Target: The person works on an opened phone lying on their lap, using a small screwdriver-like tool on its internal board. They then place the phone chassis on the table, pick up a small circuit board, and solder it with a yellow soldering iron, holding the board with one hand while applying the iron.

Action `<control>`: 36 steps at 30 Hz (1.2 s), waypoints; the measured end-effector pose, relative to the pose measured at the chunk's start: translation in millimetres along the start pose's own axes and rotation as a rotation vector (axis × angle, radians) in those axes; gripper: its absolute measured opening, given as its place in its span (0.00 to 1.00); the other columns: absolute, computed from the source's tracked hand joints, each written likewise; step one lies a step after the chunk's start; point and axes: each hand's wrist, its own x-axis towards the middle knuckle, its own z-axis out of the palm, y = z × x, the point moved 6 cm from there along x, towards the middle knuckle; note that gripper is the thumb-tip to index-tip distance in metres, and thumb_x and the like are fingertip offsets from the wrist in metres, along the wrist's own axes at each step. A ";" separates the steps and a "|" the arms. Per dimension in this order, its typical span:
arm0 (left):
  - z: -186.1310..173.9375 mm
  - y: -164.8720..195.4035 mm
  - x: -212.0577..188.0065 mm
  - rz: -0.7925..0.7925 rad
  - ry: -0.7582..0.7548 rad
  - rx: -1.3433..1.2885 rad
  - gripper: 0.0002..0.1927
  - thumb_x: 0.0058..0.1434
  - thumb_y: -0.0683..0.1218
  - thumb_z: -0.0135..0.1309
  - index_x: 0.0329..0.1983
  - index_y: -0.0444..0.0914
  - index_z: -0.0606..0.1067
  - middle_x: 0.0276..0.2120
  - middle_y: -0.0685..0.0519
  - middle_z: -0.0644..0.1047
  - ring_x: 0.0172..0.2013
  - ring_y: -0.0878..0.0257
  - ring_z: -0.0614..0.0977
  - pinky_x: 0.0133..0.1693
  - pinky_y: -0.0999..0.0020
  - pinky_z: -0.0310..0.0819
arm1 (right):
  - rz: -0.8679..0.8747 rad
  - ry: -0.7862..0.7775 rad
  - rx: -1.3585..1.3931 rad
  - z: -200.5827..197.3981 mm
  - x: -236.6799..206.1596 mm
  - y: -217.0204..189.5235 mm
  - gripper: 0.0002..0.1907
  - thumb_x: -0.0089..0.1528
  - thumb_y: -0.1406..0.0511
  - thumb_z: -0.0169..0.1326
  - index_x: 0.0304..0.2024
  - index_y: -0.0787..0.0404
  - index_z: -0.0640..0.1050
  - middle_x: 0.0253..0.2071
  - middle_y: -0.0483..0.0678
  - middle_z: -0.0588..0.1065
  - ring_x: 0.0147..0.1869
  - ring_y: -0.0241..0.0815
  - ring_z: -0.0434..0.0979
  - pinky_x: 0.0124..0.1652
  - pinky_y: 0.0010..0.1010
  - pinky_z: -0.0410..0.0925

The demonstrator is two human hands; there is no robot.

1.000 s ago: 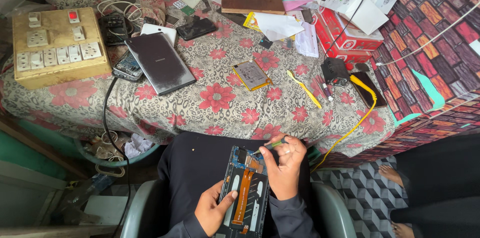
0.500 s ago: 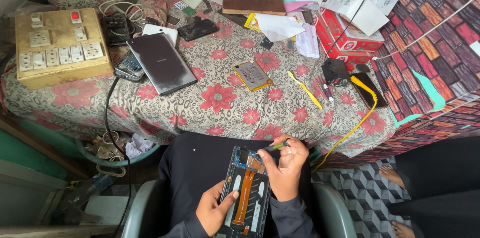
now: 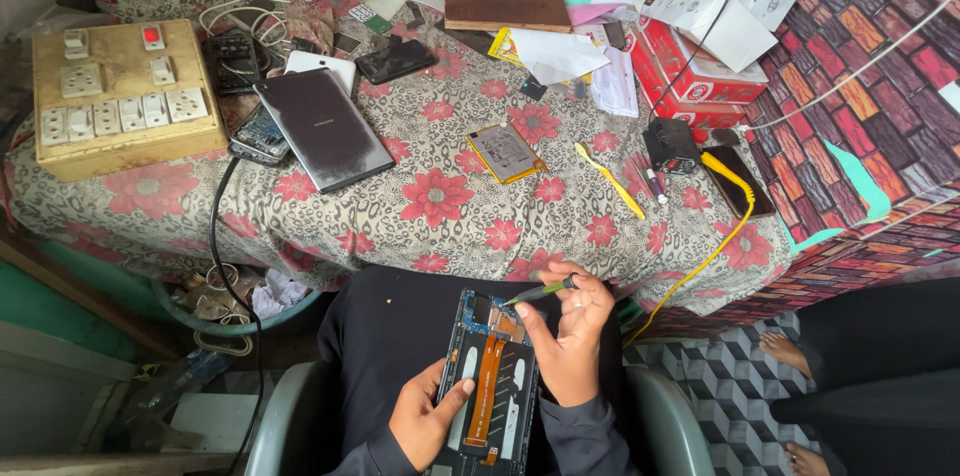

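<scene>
While sitting in a grey chair (image 3: 660,416) and looking down at the lap, a person is working on an opened tablet (image 3: 490,386) whose back cover is off; the device is lying lengthwise over dark trousers, just below the table edge, showing a black interior with an orange ribbon strip down its middle and a blue board at its top end. The left hand (image 3: 425,416) is grasping the tablet by its lower left side, the thumb pressing on the exposed inside; the right hand (image 3: 570,336) is pinching a thin green-handled screwdriver (image 3: 540,290) between thumb and fingers, its tip pointing left and sitting at the top right corner of the tablet.

Beyond the knees, a table is standing under a floral cloth (image 3: 430,201) with red flowers; a dark tablet back cover (image 3: 325,128) is lying face down toward the left, beside a wooden board of switches and sockets (image 3: 120,96); a flat silver battery with a yellow edge (image 3: 505,152) is resting near the middle; a yellow plastic tool (image 3: 608,176) is lying to its right; a black phone (image 3: 735,179) with a yellow cable is sitting near the right edge; red and white boxes (image 3: 700,66) are stacking up at the far right. Someone else's bare feet (image 3: 790,351) are showing on the patterned floor at the right.
</scene>
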 end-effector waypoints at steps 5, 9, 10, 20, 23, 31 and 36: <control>5.2 3.7 2.6 -0.021 0.002 0.074 0.17 0.67 0.45 0.52 0.55 0.31 0.76 0.37 0.53 0.84 0.37 0.72 0.82 0.42 0.74 0.77 | -0.046 0.103 0.005 -9.3 1.7 10.3 0.40 0.57 0.83 0.61 0.63 0.55 0.58 0.57 0.55 0.65 0.57 0.42 0.70 0.55 0.34 0.71; 8.7 8.4 -0.4 0.011 0.000 0.166 0.16 0.68 0.45 0.53 0.53 0.31 0.78 0.36 0.52 0.84 0.37 0.72 0.82 0.42 0.74 0.76 | -0.067 0.115 0.017 -14.7 -2.1 16.2 0.40 0.58 0.83 0.60 0.63 0.54 0.58 0.54 0.54 0.67 0.52 0.41 0.72 0.54 0.34 0.72; 10.4 9.2 -0.3 0.024 -0.004 0.165 0.15 0.68 0.45 0.53 0.52 0.30 0.78 0.36 0.52 0.84 0.37 0.72 0.81 0.42 0.74 0.76 | -0.066 0.111 0.024 -15.6 -2.5 17.8 0.39 0.58 0.84 0.60 0.64 0.54 0.58 0.53 0.54 0.68 0.52 0.41 0.72 0.54 0.35 0.72; 17.5 10.3 6.9 0.030 -0.017 0.100 0.16 0.67 0.45 0.52 0.54 0.32 0.76 0.36 0.53 0.84 0.36 0.73 0.82 0.41 0.74 0.76 | 0.130 0.093 0.251 -27.0 5.6 28.3 0.35 0.62 0.83 0.53 0.64 0.55 0.55 0.51 0.57 0.70 0.53 0.46 0.77 0.56 0.39 0.72; 23.4 11.0 5.8 0.071 -0.042 0.163 0.15 0.68 0.46 0.52 0.51 0.31 0.78 0.34 0.53 0.84 0.35 0.74 0.80 0.39 0.75 0.75 | 0.215 0.078 0.301 -41.5 9.4 26.5 0.36 0.62 0.82 0.52 0.65 0.55 0.54 0.52 0.57 0.70 0.54 0.49 0.78 0.57 0.40 0.72; 31.2 3.2 17.4 0.015 0.001 0.278 0.14 0.68 0.47 0.53 0.49 0.32 0.79 0.29 0.53 0.82 0.30 0.73 0.78 0.35 0.73 0.72 | 0.111 0.007 0.305 -50.2 5.2 22.4 0.37 0.62 0.83 0.53 0.67 0.54 0.54 0.56 0.58 0.72 0.64 0.50 0.76 0.62 0.40 0.68; 36.7 -4.1 25.2 0.018 -0.008 0.233 0.15 0.68 0.47 0.52 0.51 0.33 0.78 0.33 0.54 0.84 0.36 0.73 0.81 0.41 0.74 0.76 | 0.020 0.071 0.094 -57.0 3.9 35.0 0.38 0.58 0.84 0.58 0.65 0.58 0.59 0.55 0.55 0.69 0.56 0.43 0.73 0.56 0.36 0.71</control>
